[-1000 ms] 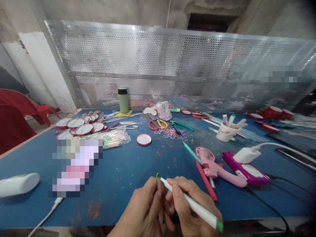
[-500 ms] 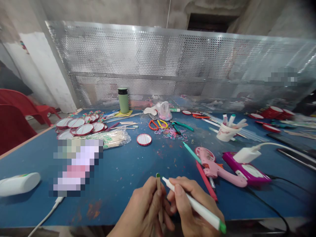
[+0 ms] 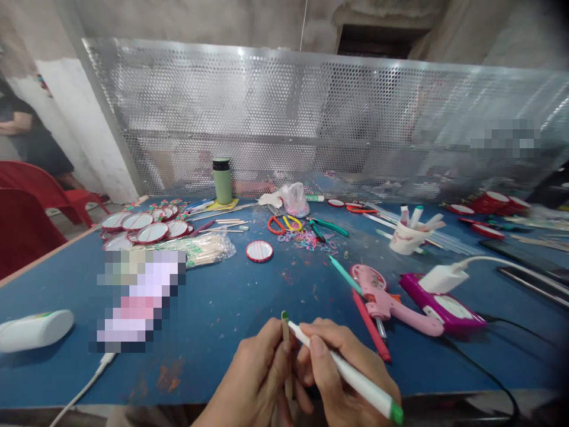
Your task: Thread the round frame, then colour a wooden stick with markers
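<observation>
1 wooden stick, near-upright, tip green; 1 white marker, green-ended, slanting, nib at stick's tip.

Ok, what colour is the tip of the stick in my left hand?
The stick has a green tip; the head view shows it best.

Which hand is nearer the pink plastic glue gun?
Right. The right hand is left of the pink plastic glue gun, nearer the camera; the left hand is farther left.

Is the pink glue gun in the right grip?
No, the right grip holds a white marker; the pink glue gun lies apart from it.
</observation>
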Demonstrator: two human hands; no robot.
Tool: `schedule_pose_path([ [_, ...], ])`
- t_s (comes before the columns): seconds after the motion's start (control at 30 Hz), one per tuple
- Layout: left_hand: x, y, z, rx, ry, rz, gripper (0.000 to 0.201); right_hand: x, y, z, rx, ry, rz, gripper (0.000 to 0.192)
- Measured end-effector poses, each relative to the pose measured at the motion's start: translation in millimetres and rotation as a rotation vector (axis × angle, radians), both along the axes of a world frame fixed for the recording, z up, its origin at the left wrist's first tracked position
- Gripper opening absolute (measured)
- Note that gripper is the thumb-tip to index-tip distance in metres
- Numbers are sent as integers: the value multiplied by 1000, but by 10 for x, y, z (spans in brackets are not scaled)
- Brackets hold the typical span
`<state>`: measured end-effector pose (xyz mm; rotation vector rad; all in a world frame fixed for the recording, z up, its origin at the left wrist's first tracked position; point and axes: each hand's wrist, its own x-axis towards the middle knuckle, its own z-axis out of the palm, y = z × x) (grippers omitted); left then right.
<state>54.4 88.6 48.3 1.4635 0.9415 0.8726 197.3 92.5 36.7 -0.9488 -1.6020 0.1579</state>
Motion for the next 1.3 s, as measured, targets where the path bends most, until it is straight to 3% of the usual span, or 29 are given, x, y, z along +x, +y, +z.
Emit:
schedule_pose_path([
  [0.27,2,-21,43,-20,3,15,40,1,6,8,19,-13,-8,15],
  [0.53,32,10,-68,11,-30,24,43,19,1,-6,10,-30,18,15],
  [0.8,3,-22,67,-32,48,20,43,7,9,6,-23,6,13,15],
  [0.97,20,-18,33,-12,21,32,45,9,4,55,-35,24,20,15],
  [1.3,20,-24,40,-34,35,53,43,35,2,-30,-33,-47,-6,17],
])
